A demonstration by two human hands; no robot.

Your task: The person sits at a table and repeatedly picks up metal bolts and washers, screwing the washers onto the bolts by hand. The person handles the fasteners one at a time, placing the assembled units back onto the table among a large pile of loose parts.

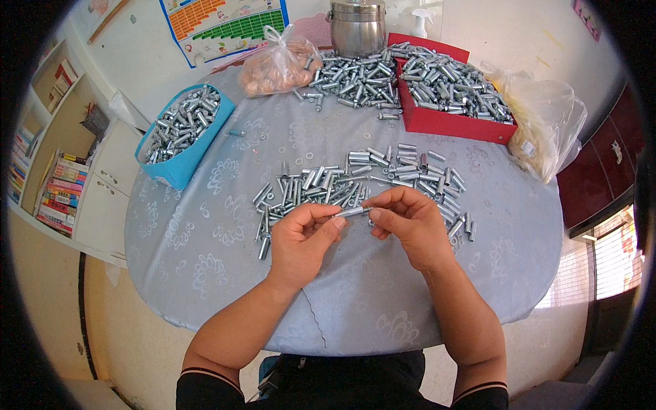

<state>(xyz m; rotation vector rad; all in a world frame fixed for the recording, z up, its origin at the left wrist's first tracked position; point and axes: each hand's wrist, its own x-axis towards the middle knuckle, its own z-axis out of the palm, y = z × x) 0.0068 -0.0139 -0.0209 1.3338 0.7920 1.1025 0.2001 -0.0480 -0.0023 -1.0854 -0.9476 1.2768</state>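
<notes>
A silvery metal expansion bolt is held level between my two hands, above the near edge of a loose heap. My left hand pinches its left end between thumb and fingers. At the other end, my right hand is closed on it with thumb and forefinger, the other fingers curled. Just beyond my hands spreads the heap of similar metal bolts and sleeves, lying in all directions. My fingertips partly cover the ends of the held piece.
A blue box of metal pieces stands left; a red box, heaped full, stands back right. Between them lie another pile of bolts, a tied bag and a steel pot. A plastic bag sits at the right edge.
</notes>
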